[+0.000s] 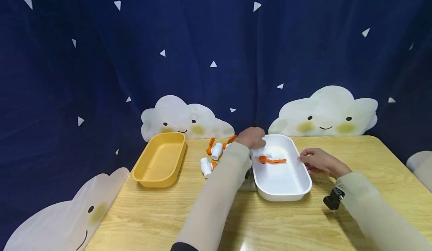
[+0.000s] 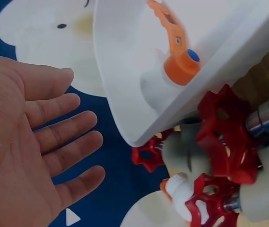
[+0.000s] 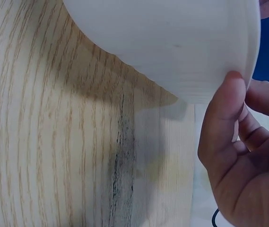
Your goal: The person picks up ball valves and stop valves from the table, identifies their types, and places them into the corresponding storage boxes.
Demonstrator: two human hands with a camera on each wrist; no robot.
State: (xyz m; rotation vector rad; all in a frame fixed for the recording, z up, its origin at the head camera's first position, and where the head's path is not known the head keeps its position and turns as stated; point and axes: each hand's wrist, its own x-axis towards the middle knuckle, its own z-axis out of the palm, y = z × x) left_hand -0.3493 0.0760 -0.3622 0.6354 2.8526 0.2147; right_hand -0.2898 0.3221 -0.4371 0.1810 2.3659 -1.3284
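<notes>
A white plastic tray (image 1: 283, 181) is held up above the wooden table at its right side. My right hand (image 1: 320, 161) pinches the tray's right rim, thumb on the outer wall, as the right wrist view shows. Inside the tray lies a white ball valve with an orange lever handle (image 1: 274, 161). My left hand (image 1: 251, 137) is by the tray's far left corner. The left wrist view shows its fingers loosely extended, apart from the tray and holding nothing. Beside and below the tray there are several valves with red handwheels (image 2: 226, 137), mostly hidden from the head view.
Left of my left forearm, several white valves (image 1: 216, 151) with orange handles lie on the wooden table (image 1: 141, 213). A yellow tray (image 1: 162, 161) stands farther left. Behind the table hangs a dark blue curtain (image 1: 189, 74) with clouds and triangles.
</notes>
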